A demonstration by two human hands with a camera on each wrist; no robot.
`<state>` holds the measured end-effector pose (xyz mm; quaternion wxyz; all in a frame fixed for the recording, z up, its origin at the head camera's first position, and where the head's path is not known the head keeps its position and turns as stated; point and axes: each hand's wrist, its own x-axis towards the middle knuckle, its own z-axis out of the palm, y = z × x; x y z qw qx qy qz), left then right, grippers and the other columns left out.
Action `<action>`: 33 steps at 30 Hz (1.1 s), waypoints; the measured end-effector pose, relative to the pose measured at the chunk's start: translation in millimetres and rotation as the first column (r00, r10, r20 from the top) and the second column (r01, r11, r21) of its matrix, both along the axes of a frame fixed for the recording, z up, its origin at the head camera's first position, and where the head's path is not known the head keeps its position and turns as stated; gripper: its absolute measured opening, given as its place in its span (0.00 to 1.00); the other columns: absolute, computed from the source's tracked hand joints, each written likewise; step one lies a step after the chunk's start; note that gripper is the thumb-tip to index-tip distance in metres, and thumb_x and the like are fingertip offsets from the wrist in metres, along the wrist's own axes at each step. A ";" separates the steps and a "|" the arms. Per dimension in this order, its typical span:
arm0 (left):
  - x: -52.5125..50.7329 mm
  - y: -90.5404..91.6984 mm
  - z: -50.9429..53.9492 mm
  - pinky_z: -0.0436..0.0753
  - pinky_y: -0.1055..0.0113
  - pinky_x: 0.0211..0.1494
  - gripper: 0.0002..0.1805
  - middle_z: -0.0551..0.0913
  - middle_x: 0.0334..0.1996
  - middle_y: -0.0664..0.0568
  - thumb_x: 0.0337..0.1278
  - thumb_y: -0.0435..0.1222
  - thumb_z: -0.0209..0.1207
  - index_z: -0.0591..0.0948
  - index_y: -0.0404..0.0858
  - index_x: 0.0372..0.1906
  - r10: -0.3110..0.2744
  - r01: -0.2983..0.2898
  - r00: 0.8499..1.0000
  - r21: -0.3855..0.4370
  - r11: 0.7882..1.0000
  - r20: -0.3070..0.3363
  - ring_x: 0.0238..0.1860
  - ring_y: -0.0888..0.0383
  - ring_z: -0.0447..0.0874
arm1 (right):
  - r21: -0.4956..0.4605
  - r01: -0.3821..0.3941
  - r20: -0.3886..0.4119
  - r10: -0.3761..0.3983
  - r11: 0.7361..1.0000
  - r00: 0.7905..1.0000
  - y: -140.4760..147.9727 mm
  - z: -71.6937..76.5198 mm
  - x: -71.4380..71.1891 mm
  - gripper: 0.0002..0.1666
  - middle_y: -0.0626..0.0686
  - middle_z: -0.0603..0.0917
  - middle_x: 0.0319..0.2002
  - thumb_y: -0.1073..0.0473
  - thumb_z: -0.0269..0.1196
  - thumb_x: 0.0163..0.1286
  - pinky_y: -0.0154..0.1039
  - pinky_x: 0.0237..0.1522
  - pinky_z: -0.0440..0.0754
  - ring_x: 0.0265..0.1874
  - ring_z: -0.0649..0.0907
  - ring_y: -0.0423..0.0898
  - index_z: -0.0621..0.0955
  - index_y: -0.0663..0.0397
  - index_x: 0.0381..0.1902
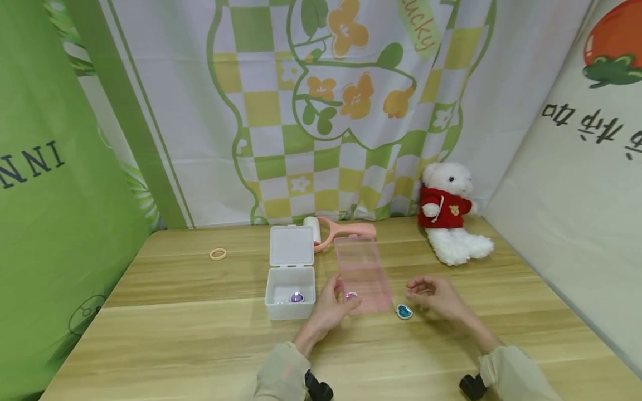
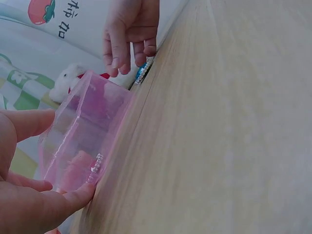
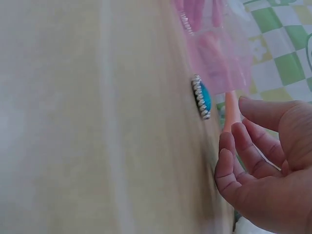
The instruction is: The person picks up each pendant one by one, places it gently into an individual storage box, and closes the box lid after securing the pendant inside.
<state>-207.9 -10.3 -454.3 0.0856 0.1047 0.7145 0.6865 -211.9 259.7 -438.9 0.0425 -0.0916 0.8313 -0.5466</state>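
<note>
Gem (image 1: 404, 312), blue, lies just beside the right hand (image 1: 441, 298), untouched.

A wood-grained tabletop (image 1: 175, 345) carries an open white box (image 1: 291, 312), a translucent pink box (image 1: 368, 273) near it and a blue gem (image 1: 404, 312). A ring (image 1: 218, 258) lies leftward, a roller (image 1: 353, 229) and plush bear (image 1: 445, 210) toward the back.

Glossy plastic pink box (image 1: 365, 270), plush bear (image 1: 446, 209)
</note>
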 end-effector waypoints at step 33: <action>-0.5 1.5 -0.3 0.54 0.45 0.72 0.44 0.60 0.68 0.31 0.54 0.30 0.64 0.52 0.27 0.72 -0.005 0.006 1.000 0.024 1.000 -0.026 0.69 0.37 0.57 | 0.201 -0.169 -0.015 0.176 0.965 0.984 -0.4 -2.0 10.5 0.14 0.52 0.77 0.30 0.63 0.71 0.56 0.30 0.29 0.74 0.29 0.75 0.41 0.77 0.64 0.36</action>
